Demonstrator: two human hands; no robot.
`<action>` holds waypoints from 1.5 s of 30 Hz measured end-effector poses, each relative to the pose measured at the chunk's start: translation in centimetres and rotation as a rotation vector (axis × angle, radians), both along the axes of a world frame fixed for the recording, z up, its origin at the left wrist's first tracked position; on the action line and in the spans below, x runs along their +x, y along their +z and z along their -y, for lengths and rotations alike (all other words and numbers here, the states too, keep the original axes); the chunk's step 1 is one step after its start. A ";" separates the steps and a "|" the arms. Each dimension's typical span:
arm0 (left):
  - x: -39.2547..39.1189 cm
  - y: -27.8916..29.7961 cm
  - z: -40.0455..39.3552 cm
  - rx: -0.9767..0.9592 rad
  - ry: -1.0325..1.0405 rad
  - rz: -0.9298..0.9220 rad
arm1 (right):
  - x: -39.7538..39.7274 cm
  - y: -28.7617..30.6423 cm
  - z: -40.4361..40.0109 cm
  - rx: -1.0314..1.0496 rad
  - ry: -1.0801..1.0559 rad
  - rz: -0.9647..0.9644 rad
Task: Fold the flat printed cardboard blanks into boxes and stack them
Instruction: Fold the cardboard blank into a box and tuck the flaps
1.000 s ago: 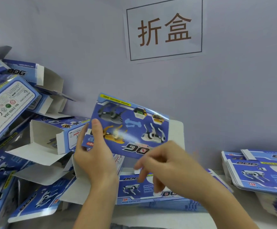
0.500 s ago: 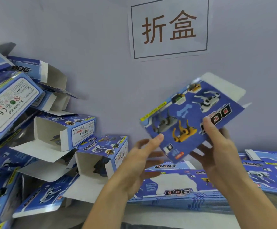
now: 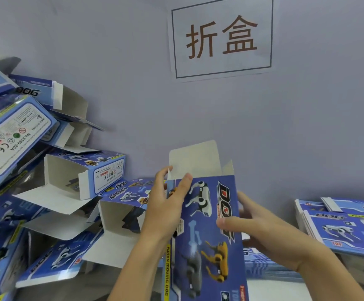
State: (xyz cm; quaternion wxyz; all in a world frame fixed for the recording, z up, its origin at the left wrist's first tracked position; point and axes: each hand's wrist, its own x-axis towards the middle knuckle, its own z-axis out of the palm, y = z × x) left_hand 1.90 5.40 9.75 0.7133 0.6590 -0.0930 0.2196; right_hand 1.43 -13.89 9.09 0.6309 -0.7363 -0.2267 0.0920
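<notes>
Head view: I hold one blank (image 3: 207,231) upright between both hands, in front of the wall and above the counter (image 3: 285,288). It is partly opened into a sleeve, printed face toward me, its white top flaps (image 3: 195,158) standing free, probably so the end can be tucked next.

Left hand (image 3: 166,207): on the sleeve's left edge, thumb laid across the printed face, fingers reaching behind; a pinch on the corner, likely to square the fold.

Right hand (image 3: 261,233): thumb pressed on the face near the red lettering, fingers spread behind the right edge, gripping it from that side. Forearms rise from the bottom of the frame, converging on the blank.

Folded boxes (image 3: 68,177): heaped at left, open ends showing.

Flat blanks (image 3: 346,229): stacked at right, within reach for the next pick.

Sign (image 3: 221,38): on the wall above.
</notes>
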 end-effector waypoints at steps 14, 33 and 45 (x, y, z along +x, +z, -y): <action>-0.7 -0.1 1.9 -0.004 0.035 0.099 | 0.2 -0.6 -2.2 0.420 -0.309 0.342; -0.3 -0.7 1.9 -0.052 0.120 -0.015 | 1.1 -1.1 -2.4 0.445 -0.427 0.121; -0.4 -1.0 2.1 -0.006 0.101 0.116 | 1.0 -1.5 -2.7 0.548 -0.425 0.108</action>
